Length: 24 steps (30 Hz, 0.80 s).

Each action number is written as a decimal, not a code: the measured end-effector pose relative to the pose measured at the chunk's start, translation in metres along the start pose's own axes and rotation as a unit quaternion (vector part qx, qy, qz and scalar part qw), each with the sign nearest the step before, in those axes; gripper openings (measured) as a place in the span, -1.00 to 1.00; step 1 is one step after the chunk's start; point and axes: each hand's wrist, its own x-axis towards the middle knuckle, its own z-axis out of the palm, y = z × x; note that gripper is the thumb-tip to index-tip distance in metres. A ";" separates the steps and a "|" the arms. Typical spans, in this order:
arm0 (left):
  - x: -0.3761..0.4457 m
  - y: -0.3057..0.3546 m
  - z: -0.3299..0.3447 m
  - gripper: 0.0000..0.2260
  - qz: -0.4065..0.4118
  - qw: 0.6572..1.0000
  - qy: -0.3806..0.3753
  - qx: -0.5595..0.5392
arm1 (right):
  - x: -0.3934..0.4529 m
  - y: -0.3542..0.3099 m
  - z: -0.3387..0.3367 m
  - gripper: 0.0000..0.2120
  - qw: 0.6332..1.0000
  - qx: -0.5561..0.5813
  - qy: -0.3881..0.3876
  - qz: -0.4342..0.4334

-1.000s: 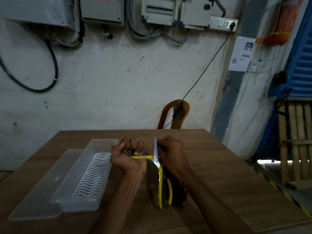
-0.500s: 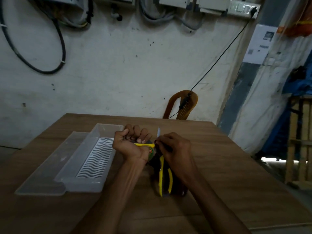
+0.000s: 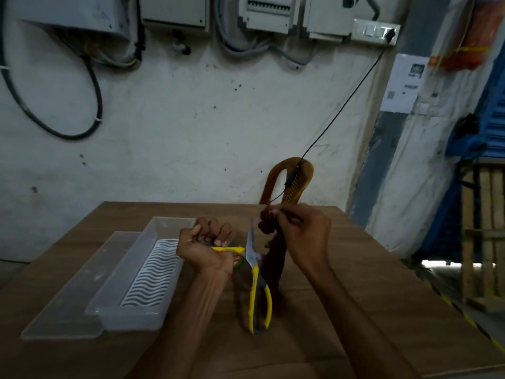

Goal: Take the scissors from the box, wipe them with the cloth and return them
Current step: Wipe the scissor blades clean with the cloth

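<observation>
My left hand (image 3: pixel 206 246) is closed around one yellow handle of the scissors (image 3: pixel 257 280), which are spread wide. One steel blade points up and the other yellow handle hangs down toward the table. My right hand (image 3: pixel 303 233) pinches the top of a dark red cloth (image 3: pixel 273 258), lifted just right of the blade, its tail trailing down to the table. The clear plastic box (image 3: pixel 142 269) with a white wavy insert sits to the left of my hands, and nothing else is in it.
The box's clear lid (image 3: pixel 71 291) lies flat along its left side. The wooden table (image 3: pixel 355 310) ends close on the right. A brown chair (image 3: pixel 289 181) stands behind the far edge against the wall, with a black cable hanging to it.
My right hand has lifted up and to the right, pulling the cloth off the blade. The left hand keeps its hold on the scissors, and the camera has tilted upward.
</observation>
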 end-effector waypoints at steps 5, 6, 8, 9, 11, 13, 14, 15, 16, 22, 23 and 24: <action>-0.005 -0.006 0.001 -0.80 -0.017 1.000 0.002 0.022 | -0.051 0.009 0.007 -0.86 0.985 -0.057 -0.129 -0.098; -0.005 -0.007 0.001 -0.79 -0.016 0.999 -0.001 0.031 | -0.051 0.010 0.013 -0.86 0.984 -0.065 -0.131 -0.105; -0.006 -0.007 -0.001 -0.79 -0.012 0.999 -0.004 0.043 | -0.043 0.011 0.025 -0.89 0.981 -0.090 -0.128 -0.111; -0.006 -0.007 -0.001 -0.79 -0.013 0.999 -0.005 0.048 | -0.037 0.011 0.029 -0.91 0.981 -0.101 -0.122 -0.109; -0.007 -0.009 0.000 -0.79 -0.016 0.999 -0.006 0.048 | -0.019 0.009 0.038 -0.94 0.983 -0.110 -0.103 -0.100; -0.008 -0.009 0.000 -0.80 -0.015 0.999 0.000 0.035 | -0.001 0.006 0.041 -0.94 0.990 -0.095 -0.070 -0.076; -0.006 -0.008 -0.001 -0.81 -0.016 1.000 0.002 0.025 | 0.003 0.005 0.039 -0.93 0.994 -0.084 -0.046 -0.061; -0.004 -0.005 -0.002 -0.81 -0.016 1.000 0.003 0.016 | 0.002 0.003 0.035 -0.92 0.996 -0.075 -0.027 -0.049; -0.002 -0.003 -0.003 -0.81 -0.015 1.000 0.005 0.009 | -0.004 0.001 0.028 -0.91 0.997 -0.067 -0.017 -0.043; -0.003 -0.004 -0.003 -0.79 -0.031 0.999 0.003 0.006 | -0.060 0.003 0.016 -0.87 0.982 -0.089 -0.118 -0.113; -0.003 -0.005 -0.003 -0.79 -0.034 0.999 0.000 0.012 | -0.058 0.005 0.021 -0.87 0.981 -0.100 -0.118 -0.114; -0.003 -0.006 -0.004 -0.79 -0.033 0.999 0.000 0.019 | -0.054 0.008 0.027 -0.88 0.981 -0.106 -0.118 -0.110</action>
